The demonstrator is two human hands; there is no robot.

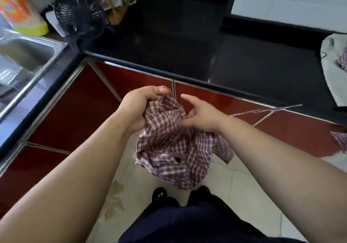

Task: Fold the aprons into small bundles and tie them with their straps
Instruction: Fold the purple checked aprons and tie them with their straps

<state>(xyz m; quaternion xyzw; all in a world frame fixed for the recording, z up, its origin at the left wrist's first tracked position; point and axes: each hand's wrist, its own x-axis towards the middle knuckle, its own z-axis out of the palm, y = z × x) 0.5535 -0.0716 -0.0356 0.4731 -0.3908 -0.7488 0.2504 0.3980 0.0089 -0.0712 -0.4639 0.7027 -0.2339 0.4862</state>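
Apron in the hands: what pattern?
Checked plaid, maroon and pale pink; the apron shows best in the head view.

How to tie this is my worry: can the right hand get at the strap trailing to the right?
Probably yes. The strap stretches through the air just past the right hand, with nothing between them, while the left hand grips the apron.

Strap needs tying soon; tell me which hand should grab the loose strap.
Right, likely. The strap trails off past the right hand on its own side, and its thumb and forefinger are spread apart. The left hand grips the bunched apron, holding it up.
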